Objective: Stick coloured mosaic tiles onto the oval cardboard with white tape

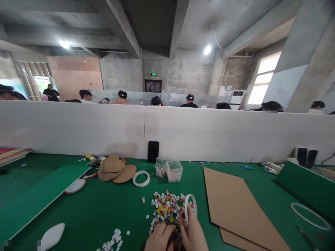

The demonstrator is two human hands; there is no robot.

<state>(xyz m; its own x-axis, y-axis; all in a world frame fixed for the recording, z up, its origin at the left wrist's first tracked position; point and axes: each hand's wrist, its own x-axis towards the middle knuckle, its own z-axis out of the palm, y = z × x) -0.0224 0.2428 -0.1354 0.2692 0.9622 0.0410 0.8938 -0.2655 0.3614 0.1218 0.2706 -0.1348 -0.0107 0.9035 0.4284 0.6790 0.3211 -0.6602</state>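
Observation:
A pile of small multicoloured mosaic tiles [167, 206] lies on the green table in front of me. My right hand [193, 232] is closed on a white ring [191, 206], which stands tilted on edge over the right side of the pile. At the near edge of the pile is my left hand [159, 237], its fingers bent and pressed together; what they hold, if anything, is hidden. Between both hands shows something dark brown [176, 240] that I cannot make out. White tiles [112, 241] form a smaller heap to the left.
Behind the pile stand two clear plastic containers [174, 170], a phone [153, 152] and another white ring [141, 179]. Cardboard discs [112, 169] lie left; cardboard sheets [235, 198] lie right. A white partition [104, 129] crosses the back, with several people beyond.

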